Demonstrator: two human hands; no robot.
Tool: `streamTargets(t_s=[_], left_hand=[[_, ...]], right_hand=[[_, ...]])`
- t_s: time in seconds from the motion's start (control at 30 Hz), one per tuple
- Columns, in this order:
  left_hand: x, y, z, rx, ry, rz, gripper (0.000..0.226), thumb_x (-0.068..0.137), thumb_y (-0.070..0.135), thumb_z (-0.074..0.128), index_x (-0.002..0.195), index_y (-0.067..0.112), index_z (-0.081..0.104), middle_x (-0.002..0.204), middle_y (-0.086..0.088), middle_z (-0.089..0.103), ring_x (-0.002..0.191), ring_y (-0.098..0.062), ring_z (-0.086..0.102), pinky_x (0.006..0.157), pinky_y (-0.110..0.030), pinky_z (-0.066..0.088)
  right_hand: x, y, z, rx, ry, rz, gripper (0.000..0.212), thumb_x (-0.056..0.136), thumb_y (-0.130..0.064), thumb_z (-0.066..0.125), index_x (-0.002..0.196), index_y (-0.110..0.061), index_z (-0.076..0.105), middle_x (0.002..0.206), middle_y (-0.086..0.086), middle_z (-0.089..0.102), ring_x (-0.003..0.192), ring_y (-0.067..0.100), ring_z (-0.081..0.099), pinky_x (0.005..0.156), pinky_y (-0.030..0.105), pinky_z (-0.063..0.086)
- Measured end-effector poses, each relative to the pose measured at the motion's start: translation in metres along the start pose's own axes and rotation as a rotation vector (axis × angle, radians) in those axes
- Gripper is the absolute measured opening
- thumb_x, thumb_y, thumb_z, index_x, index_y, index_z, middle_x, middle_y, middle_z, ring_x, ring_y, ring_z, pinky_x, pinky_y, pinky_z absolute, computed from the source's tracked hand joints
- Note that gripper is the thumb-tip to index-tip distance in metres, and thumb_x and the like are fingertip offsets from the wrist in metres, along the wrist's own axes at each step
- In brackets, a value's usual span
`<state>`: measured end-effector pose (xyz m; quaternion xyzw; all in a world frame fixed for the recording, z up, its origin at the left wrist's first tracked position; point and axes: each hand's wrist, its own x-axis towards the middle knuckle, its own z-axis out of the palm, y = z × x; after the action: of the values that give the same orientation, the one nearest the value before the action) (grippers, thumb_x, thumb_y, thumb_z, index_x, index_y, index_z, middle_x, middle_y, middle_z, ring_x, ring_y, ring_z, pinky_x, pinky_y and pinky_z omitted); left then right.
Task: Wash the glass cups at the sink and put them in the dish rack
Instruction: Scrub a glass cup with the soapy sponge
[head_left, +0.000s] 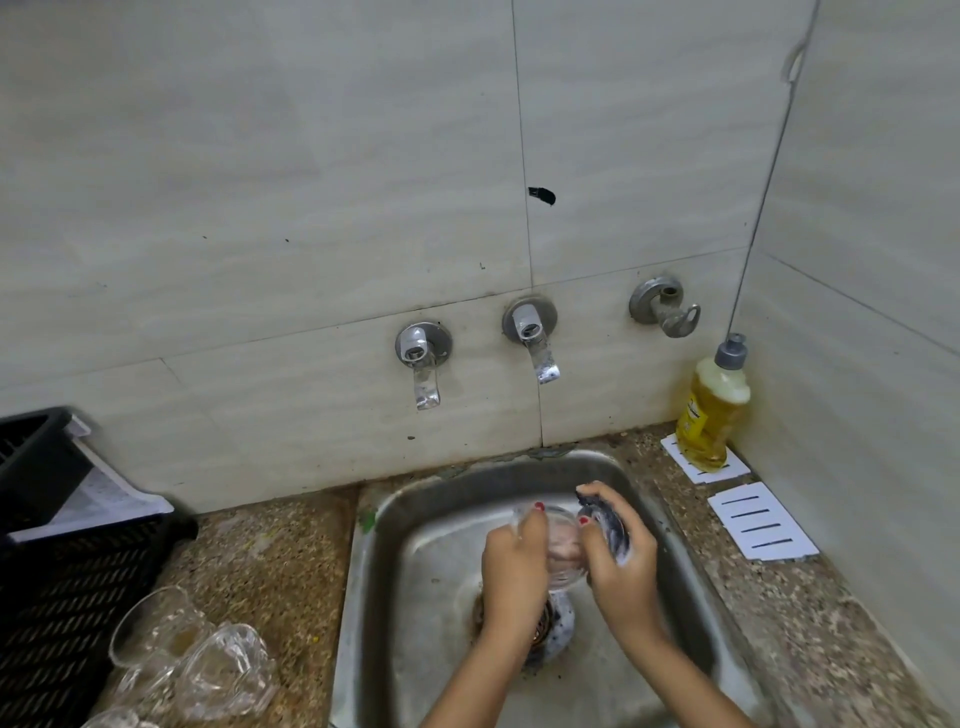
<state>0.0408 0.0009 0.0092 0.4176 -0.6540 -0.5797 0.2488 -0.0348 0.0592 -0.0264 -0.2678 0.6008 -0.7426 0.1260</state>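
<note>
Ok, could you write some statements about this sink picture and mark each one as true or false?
1. The left hand holds a glass cup over the sink. True.
2. The right hand is empty. False: it grips a dark scrubber against the cup.
3. The yellow soap bottle stands left of the sink. False: it stands at the right, in the wall corner.
4. More glass cups sit on the counter beside the black dish rack. True.
</note>
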Motion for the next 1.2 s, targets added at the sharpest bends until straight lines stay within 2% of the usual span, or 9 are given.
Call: streamTargets(t_s=[0.1,0.17,0.33,0.4,0.5,0.63,0.83,1.0,1.2], left_hand=[[-0.001,-0.015,-0.004,0.697,0.148,0.708,0.053,0.086,0.048,0.037,0.053,0.015,0.063,0.046,0.004,0.058,0.043,-0.005,0.053,0.045,-0.02,0.04],[0.004,-0.025,-0.002,0.776,0.1,0.779,0.053,0.088,0.046,0.038,0.049,0.014,0.056,0.043,0.0,0.053,0.041,-0.009,0.049,0.043,-0.023,0.034],[-0.001,-0.004,-0.002,-0.237,0.054,-0.242,0.044,0.096,0.035,0.045,0.081,0.003,0.072,0.069,-0.01,0.072,0.064,-0.02,0.07,0.068,-0.034,0.057],[0.001,0.004,-0.002,-0.371,0.054,-0.367,0.035,0.096,0.024,0.045,0.078,0.006,0.07,0.068,-0.009,0.073,0.058,-0.017,0.069,0.062,-0.027,0.055],[-0.005,0.003,-0.001,-0.112,0.173,-0.126,0.048,0.095,0.033,0.045,0.066,0.004,0.069,0.06,-0.01,0.069,0.056,-0.019,0.066,0.061,-0.031,0.052],[-0.009,-0.009,-0.007,0.485,0.231,0.548,0.058,0.086,0.048,0.038,0.044,0.01,0.05,0.038,-0.003,0.045,0.038,-0.014,0.039,0.042,-0.023,0.025],[-0.003,-0.029,-0.021,0.818,0.175,1.1,0.05,0.092,0.034,0.048,0.044,0.018,0.047,0.04,0.006,0.043,0.037,-0.011,0.039,0.05,-0.021,0.032],[-0.003,-0.046,-0.021,0.68,0.104,0.973,0.032,0.091,0.04,0.051,0.069,0.02,0.061,0.066,0.01,0.059,0.067,-0.006,0.052,0.079,-0.021,0.038],[-0.026,-0.024,0.004,0.148,0.438,0.393,0.026,0.065,0.034,0.078,0.085,0.025,0.063,0.106,0.005,0.044,0.099,0.004,0.045,0.082,-0.003,0.035]], right_hand=[[0.002,-0.013,0.007,0.329,0.006,0.851,0.022,0.084,-0.024,0.057,0.065,-0.015,0.062,0.05,-0.001,0.055,0.036,0.01,0.044,0.037,0.015,0.03],[0.003,-0.013,0.004,0.358,-0.016,1.067,0.034,0.085,-0.028,0.056,0.053,-0.016,0.057,0.041,-0.002,0.049,0.032,0.01,0.037,0.04,0.016,0.024],[-0.01,-0.001,0.006,-0.205,0.113,0.033,0.013,0.082,-0.023,0.061,0.092,-0.019,0.066,0.09,-0.005,0.069,0.081,0.007,0.064,0.072,0.018,0.05],[-0.007,0.004,0.003,-0.259,-0.029,-0.289,0.026,0.08,-0.027,0.059,0.1,-0.012,0.067,0.1,-0.01,0.065,0.096,0.0,0.061,0.084,0.012,0.047],[-0.004,0.005,0.005,-0.147,0.002,-0.033,0.014,0.084,-0.017,0.062,0.098,-0.018,0.066,0.099,-0.007,0.067,0.096,0.008,0.064,0.08,0.015,0.049],[0.001,-0.012,0.015,0.305,-0.122,0.95,0.029,0.08,-0.028,0.058,0.068,-0.006,0.072,0.068,0.01,0.067,0.056,0.023,0.06,0.053,0.026,0.039],[-0.002,-0.011,0.002,0.35,-0.16,1.198,0.055,0.085,-0.045,0.048,0.043,-0.013,0.058,0.041,0.001,0.052,0.032,0.012,0.044,0.039,0.015,0.029],[-0.004,-0.01,0.004,0.452,0.004,1.168,0.044,0.091,-0.038,0.043,0.07,-0.004,0.061,0.049,0.008,0.059,0.035,0.019,0.055,0.033,0.017,0.04],[-0.01,-0.004,0.009,0.243,0.005,0.955,0.034,0.095,-0.025,0.043,0.086,-0.004,0.068,0.072,0.013,0.071,0.064,0.026,0.067,0.058,0.031,0.05]])
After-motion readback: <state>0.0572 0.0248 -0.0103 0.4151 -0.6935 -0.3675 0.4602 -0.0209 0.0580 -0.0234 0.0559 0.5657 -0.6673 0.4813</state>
